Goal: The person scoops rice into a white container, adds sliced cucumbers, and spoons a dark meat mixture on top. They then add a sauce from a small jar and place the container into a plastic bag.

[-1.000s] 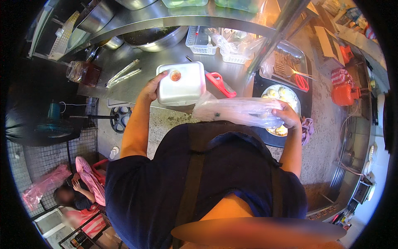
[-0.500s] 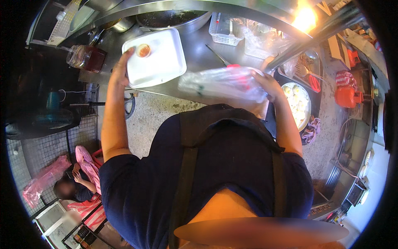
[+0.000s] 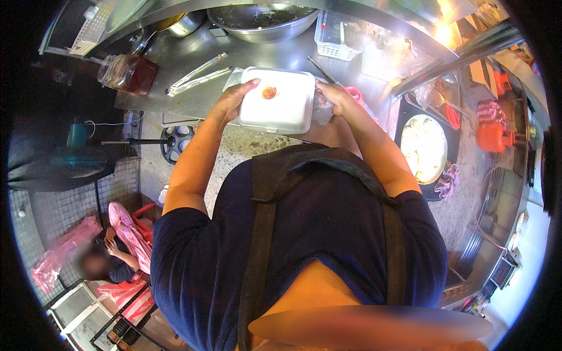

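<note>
A closed white foam takeaway box (image 3: pixel 287 114) is held in front of me at the counter's near edge. On its lid, toward the upper left, sits a small round cup of orange-red sauce (image 3: pixel 268 92). My left hand (image 3: pixel 233 100) grips the box's left side, thumb over the lid. At the right side my right hand (image 3: pixel 335 98) is closed on a crumpled clear plastic bag (image 3: pixel 322 112), close against the box. More clear plastic shows at the box's upper left corner. How far the bag goes around the box is hidden.
On the steel counter (image 3: pixel 181 105) lie metal tongs (image 3: pixel 199 75), beside a jar of dark red liquid (image 3: pixel 129 76). A large wok (image 3: pixel 263 26) and a white basket (image 3: pixel 336 47) stand behind. An oval dish of pale food (image 3: pixel 422 149) is at right. A person (image 3: pixel 108 257) sits lower left.
The foam box has moved right, and my right hand has brought the bag left to it. Both hands are now at the box's sides. The tongs have come into sight.
</note>
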`<control>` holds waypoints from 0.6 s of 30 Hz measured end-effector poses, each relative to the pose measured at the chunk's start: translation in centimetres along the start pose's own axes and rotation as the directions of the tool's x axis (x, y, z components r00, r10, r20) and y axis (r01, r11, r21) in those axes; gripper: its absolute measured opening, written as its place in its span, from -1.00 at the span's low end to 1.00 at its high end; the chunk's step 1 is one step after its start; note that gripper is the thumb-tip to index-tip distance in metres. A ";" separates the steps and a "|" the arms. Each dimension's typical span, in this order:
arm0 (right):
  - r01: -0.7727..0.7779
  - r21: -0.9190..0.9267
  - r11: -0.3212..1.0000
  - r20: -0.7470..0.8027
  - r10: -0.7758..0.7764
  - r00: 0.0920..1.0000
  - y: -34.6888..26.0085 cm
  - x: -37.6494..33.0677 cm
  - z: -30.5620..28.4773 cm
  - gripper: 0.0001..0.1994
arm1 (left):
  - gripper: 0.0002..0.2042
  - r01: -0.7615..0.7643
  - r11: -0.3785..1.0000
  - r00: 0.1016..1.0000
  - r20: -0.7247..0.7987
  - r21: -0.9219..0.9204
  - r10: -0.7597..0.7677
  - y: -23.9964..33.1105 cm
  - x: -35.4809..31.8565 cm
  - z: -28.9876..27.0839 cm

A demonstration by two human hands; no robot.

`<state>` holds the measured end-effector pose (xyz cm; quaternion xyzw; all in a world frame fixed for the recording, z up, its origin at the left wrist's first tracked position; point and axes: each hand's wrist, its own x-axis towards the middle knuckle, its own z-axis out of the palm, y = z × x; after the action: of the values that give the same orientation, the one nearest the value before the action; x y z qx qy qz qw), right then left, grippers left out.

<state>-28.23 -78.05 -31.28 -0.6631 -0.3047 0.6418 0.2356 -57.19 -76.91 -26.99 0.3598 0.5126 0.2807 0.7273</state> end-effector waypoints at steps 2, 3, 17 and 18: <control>0.192 -0.073 0.979 -0.022 -0.194 0.981 0.7 0.0 -0.7 -0.45 | -0.20 -0.002 1.000 0.995 -0.098 0.030 0.005 -0.9 0.9 -0.5; 0.265 -0.304 0.915 -0.078 -0.301 0.950 0.9 -0.1 -1.0 -0.47 | -0.21 -0.005 0.983 0.985 -0.171 0.181 0.037 -0.6 0.9 -0.2; 0.437 -0.857 0.274 -0.267 -0.960 0.077 -8.1 -7.0 -10.5 -0.83 | -0.80 -0.493 0.101 0.574 0.236 0.864 0.784 9.5 0.7 12.7; 0.310 -0.854 0.417 -0.291 -0.878 0.379 -10.2 -6.5 -12.4 -0.82 | -0.82 -0.568 0.098 0.560 0.296 0.817 0.774 10.0 2.4 15.2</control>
<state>-16.91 -74.46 -18.71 -0.7093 -0.6338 0.0158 0.3083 -42.44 -72.81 -16.89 0.8267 0.4256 0.3240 0.1745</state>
